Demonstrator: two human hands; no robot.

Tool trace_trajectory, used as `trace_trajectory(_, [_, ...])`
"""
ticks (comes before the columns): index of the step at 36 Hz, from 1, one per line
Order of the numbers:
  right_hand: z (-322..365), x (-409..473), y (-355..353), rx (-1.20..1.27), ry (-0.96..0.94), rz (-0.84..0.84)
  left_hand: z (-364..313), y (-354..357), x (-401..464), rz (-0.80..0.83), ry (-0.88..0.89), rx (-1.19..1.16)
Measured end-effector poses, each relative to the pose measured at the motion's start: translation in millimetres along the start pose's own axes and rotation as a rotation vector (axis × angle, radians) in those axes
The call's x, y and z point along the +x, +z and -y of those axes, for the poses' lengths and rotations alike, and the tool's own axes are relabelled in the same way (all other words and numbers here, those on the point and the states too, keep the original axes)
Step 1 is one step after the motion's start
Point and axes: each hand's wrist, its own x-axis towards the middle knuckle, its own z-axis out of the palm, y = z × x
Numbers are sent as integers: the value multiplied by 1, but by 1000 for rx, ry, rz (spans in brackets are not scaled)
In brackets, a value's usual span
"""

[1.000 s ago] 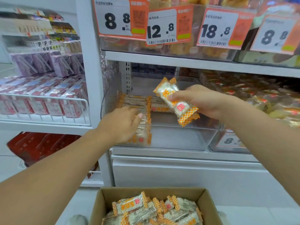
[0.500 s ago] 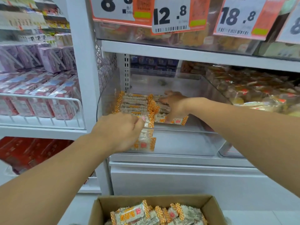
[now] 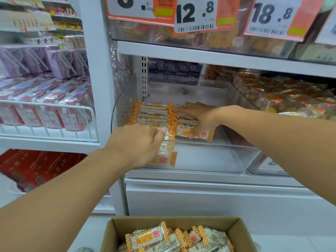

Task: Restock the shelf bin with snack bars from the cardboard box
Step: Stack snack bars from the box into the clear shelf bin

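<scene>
A clear plastic shelf bin [image 3: 209, 157] sits on the middle shelf, with rows of orange-and-white snack bars [image 3: 154, 115] laid along its left half. My right hand [image 3: 201, 117] lies flat inside the bin, its straight fingers pressing on the bars and its thumb on the front bar [image 3: 203, 134]. My left hand [image 3: 134, 142] is at the bin's front left corner, fingers curled around the top of an upright bar [image 3: 163, 157] seen through the front wall. The cardboard box [image 3: 112, 233] stands open below, holding several more bars [image 3: 145, 237].
Price tags [image 3: 196, 15] hang from the shelf above. A neighbouring bin of brown wrapped snacks [image 3: 283, 99] stands to the right. Pink and purple cartons [image 3: 45, 110] fill a wire-fronted shelf on the left. A white upright post [image 3: 98, 88] separates the shelves.
My right hand carried a bar into the bin, laid it at the front of the right row and now presses flat on the bars. The left hand has stayed at the front corner.
</scene>
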Motion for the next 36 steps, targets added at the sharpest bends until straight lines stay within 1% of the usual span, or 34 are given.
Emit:
trace_trajectory(3, [-1,5,5,92,-25,-49,0,0,0,-7,-3,0])
trace_trajectory(5, [0,7,10,124,3,-54,0,0,1,-8,-5,2])
trace_trajectory(9, [3,2,7,51,138,-56,0,-1,1,2,-11,13])
trace_trajectory(14, [1,-12,1,150,345,4,-1,-1,1,6,-1,18])
trace_trajectory(16, [1,-15,2,247,422,53,0,-1,0,3,-2,17])
trace_trajectory(19, [-4,-9,11,490,478,119,0,-1,-1,6,-5,12])
trace_trajectory(22, [-2,-1,20,663,470,50,0,-1,0,12,-9,1])
trace_trajectory(24, [5,2,23,707,430,8,0,-1,0,6,-13,-3])
trace_trajectory(26, [11,4,24,741,413,2,0,-1,0,-1,-13,-12])
trace_trajectory(32, [5,7,25,954,419,38,0,-1,2,-10,-13,-6])
trace_trajectory(36, [-6,2,21,1020,403,99,0,1,2,-12,-2,18])
